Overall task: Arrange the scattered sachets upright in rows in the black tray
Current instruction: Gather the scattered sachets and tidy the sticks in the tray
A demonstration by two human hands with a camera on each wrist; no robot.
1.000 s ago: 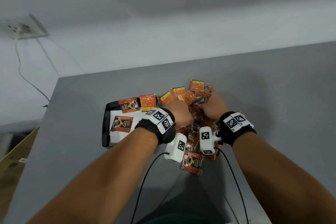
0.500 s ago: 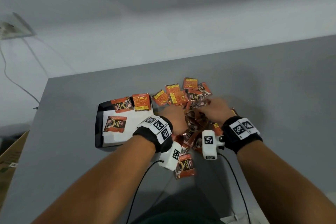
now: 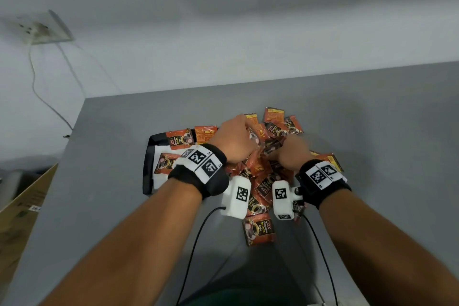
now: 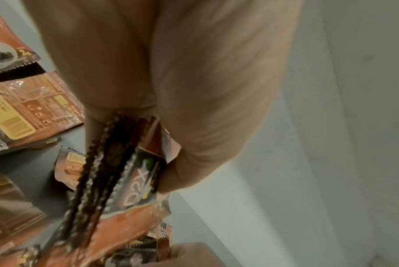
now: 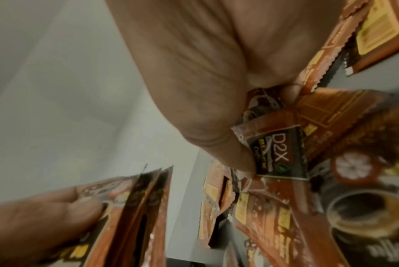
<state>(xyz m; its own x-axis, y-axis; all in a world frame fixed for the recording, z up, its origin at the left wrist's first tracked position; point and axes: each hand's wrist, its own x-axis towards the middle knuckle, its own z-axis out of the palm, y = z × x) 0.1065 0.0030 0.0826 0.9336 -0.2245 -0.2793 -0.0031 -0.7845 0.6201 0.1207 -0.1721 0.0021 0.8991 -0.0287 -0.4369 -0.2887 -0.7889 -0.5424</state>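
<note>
From the head view only the backs of both hands showed, buried in the heap of sachets [image 3: 260, 174] at the middle of the grey worktop [image 3: 104, 181]; the wrist views gave the grips. The left hand [image 4: 171, 75] was clenched round a bundle of sachets [image 4: 116, 171] held edge-on, their serrated ends fanned out below the fingers. The right hand [image 5: 205, 75] pinched a single sachet [image 5: 278, 155] marked D2X between thumb and fingers, above others lying flat under it. The right wrist view also caught the left hand's bundle at lower left, a detail hidden from above. The worktop was plain grey and stood against a pale wall, where a socket plate [image 3: 47, 30] hung with a thin cable [image 3: 49, 104] trailing down from it; a cardboard box [image 3: 22, 213] stood past the worktop's left edge. One sachet [image 3: 259, 230] lay alone on the worktop, nearer the person than the heap. The black tray [image 3: 147, 169] sat just left of the heap, lined with white paper, partly hidden behind the left wrist; one sachet lay flat inside it, and two more [image 3: 180, 141] leaned across its far rim. None in the tray could be seen standing in a row.
</note>
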